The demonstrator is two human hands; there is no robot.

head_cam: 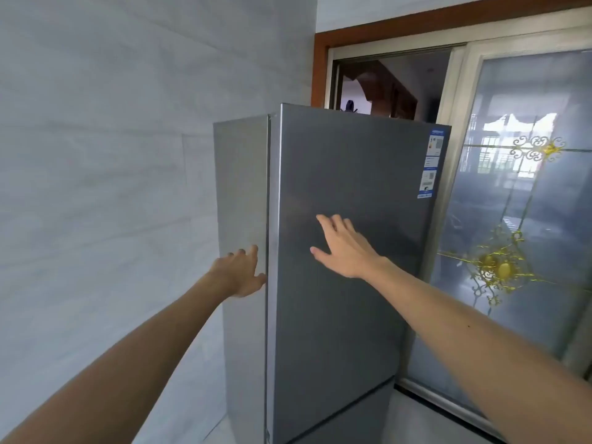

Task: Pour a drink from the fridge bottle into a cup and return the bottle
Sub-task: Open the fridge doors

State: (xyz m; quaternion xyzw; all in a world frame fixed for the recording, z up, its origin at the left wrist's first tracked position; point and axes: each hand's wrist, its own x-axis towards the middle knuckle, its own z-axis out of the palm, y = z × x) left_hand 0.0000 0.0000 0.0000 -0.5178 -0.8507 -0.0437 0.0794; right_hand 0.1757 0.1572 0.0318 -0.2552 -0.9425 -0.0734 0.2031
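A tall grey fridge [346, 299] fills the middle of the head view, its upper door shut. My left hand [240, 272] rests at the door's left edge, fingers curled toward the seam between door and cabinet side. My right hand [344, 248] lies flat on the door front with fingers spread, holding nothing. No bottle or cup is in view.
A pale tiled wall [96, 187] stands to the left of the fridge. To the right is a sliding glass door [528, 219] with gold ornaments, and an open doorway [390, 88] shows behind the fridge top. Labels [431, 165] sit on the door's upper right.
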